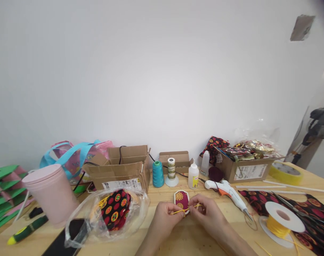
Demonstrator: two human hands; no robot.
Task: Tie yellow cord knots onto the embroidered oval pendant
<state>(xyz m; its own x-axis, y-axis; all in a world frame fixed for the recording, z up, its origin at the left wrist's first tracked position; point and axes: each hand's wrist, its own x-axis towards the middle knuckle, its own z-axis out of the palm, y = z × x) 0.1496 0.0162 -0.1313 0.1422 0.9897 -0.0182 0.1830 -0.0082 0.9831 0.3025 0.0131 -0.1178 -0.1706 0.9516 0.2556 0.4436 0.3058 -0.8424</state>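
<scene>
A yellow cord [180, 212] runs between my two hands at the lower end of a small maroon patterned fabric piece [181, 200] with a white edge. My left hand [167, 217] pinches the cord on the left. From the other side, my right hand [206, 210] is closed on the cord too, and a short end sticks out above its fingers. Both hands are close together, just above the wooden table. The fingertips hide the bottom edge of the fabric piece.
Behind my hands stand a teal thread cone [158, 174], a glue bottle [193, 175] and a cardboard box [124, 170]. To the right are a hot glue gun [230, 193] and a spool of yellow cord [279, 224]. A plastic bag [135, 220] with fabric lies left.
</scene>
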